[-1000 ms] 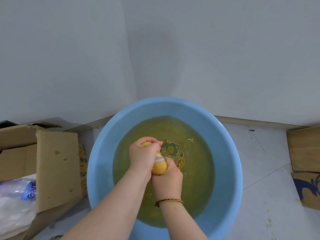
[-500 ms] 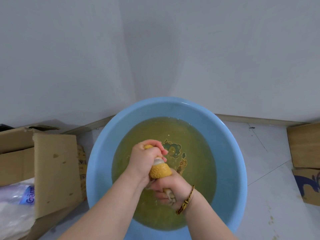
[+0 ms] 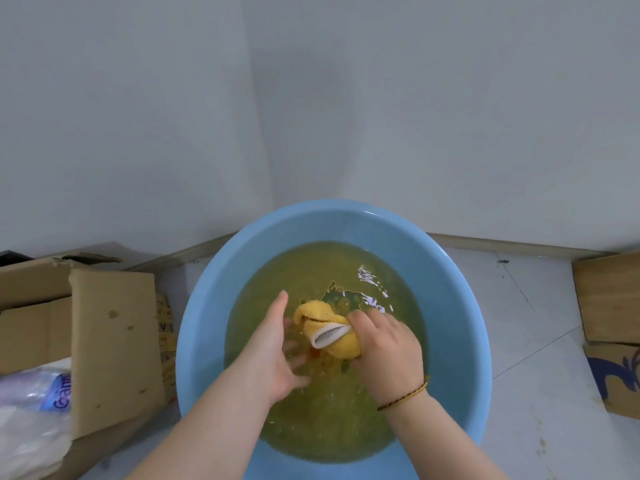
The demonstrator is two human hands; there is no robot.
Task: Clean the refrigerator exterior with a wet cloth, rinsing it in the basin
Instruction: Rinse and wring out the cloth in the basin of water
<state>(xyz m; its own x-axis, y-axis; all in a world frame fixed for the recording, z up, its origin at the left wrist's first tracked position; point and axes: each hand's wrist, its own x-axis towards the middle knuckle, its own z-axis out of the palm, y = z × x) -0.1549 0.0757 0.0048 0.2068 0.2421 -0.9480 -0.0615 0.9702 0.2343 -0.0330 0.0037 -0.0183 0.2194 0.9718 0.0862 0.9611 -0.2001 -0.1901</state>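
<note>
In the basin (image 3: 450,306), right hand (image 3: 384,348) clutches cloth (image 3: 329,332); left hand (image 3: 273,344) spread.

plastic bag (image 3: 52,400) | blue label | partial text "Gam"

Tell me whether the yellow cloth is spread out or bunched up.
Bunched up: the yellow cloth sits rolled into a lump over the round blue plastic basin, its white inner side showing, held by the right hand.
</note>
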